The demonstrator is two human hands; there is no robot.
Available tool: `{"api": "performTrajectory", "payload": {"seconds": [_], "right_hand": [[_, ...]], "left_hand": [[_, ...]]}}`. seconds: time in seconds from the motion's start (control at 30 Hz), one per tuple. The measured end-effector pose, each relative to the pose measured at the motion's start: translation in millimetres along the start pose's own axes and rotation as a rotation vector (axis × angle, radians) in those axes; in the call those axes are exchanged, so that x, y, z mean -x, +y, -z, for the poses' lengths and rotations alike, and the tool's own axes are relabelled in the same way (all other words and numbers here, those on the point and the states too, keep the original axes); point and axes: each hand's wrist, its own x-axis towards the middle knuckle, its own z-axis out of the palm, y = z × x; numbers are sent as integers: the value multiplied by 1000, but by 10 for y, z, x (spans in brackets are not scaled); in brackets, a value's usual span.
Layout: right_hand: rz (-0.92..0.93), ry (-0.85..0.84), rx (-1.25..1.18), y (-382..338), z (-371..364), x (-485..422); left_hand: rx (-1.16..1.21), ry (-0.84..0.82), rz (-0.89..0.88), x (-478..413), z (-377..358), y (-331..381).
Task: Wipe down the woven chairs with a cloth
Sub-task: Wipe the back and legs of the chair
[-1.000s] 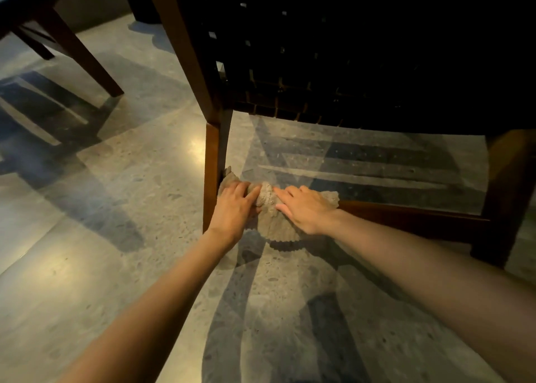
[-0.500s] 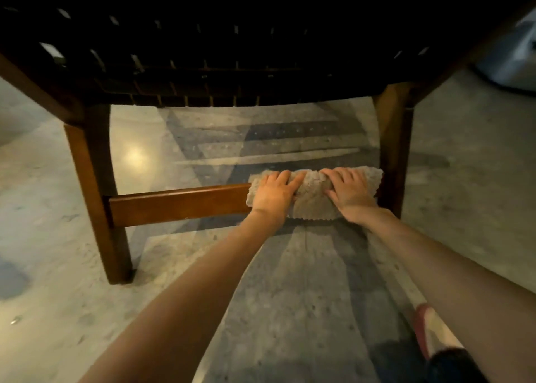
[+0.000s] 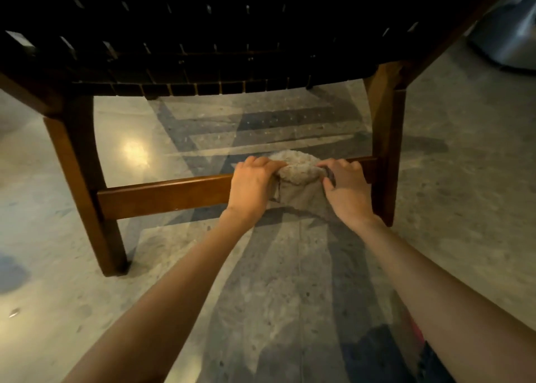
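Left hand (image 3: 251, 183) and right hand (image 3: 346, 189) both clamp the cloth (image 3: 298, 179), fingers curled over it, thumbs on the near face. Cloth is bunched, pale, nubby, draped over the chair's lower rail (image 3: 165, 194) near the right leg (image 3: 387, 150). Rail's long axis runs left-right; bare length lies to the left, so left hand is nearer it. Woven seat (image 3: 203, 49) overhead: dark straps, wood frame.

A polished grey speckled stone floor (image 3: 464, 197) spread across the view, crossed by dark banded shadows and carrying a bright round glare of light (image 3: 134, 151) at left. A pale grey rounded object (image 3: 510, 37), too blurred to identify, sat on the floor at the upper right.
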Motion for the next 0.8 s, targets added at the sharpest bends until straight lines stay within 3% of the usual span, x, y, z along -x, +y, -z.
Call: {"api": "performTrajectory", "payload": {"seconds": [0.17,0.27,0.47,0.57,0.67,0.73,0.8], "right_hand": [[199,23,19,-590,-290,229],[274,32,-15,-909,-559,388],[79,-98,-332,-1478,-1060,782],[-123,-215,-547,-1713,-1203,841],[-429,-332,-865,-1878,-1271,839],[-645,-348,-986,-1993,-1334,790],[-920,-324,-1302,-2085,-1375,701]], "left_hand": [[-70,194,118,718,373,-482],[-125,234,312,1168,448,-693],[208,343,695,1696,325,-849],[473,416,887,1751,241,-968],[919,458,1122,1711,215,-1029],[1223,503,1228,1659,229,-1101],[1517,603,1268,1578,269,-1161]]}}
